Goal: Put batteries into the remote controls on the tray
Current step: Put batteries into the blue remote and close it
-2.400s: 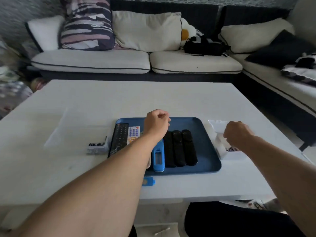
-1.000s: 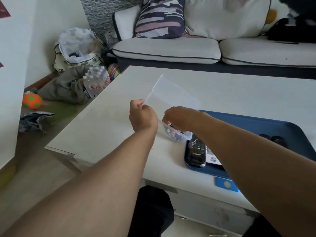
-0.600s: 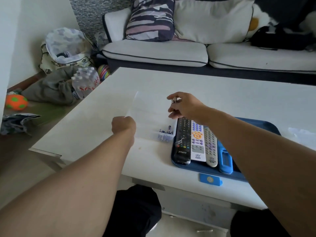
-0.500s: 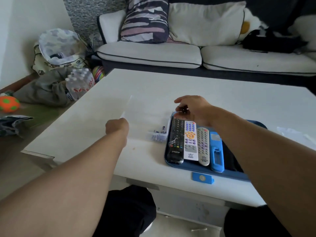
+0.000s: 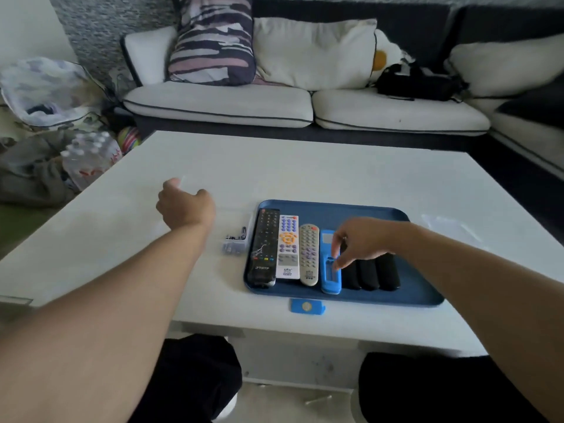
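We are wearing nothing on either forearm, both bared with no sleeve showing, left hand [image 5: 185, 206] and right hand [image 5: 361, 241] carrying no glove or watch, we are wearing black trousers [image 5: 195, 374] over both knees

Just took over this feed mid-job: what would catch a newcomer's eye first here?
The blue tray on the white table, with remotes lined up side by side, stands out first. The right hand reaches down to the blue remote, fingertips at its open battery bay. Left of the tray sits a clear battery box, with the left hand beside it.
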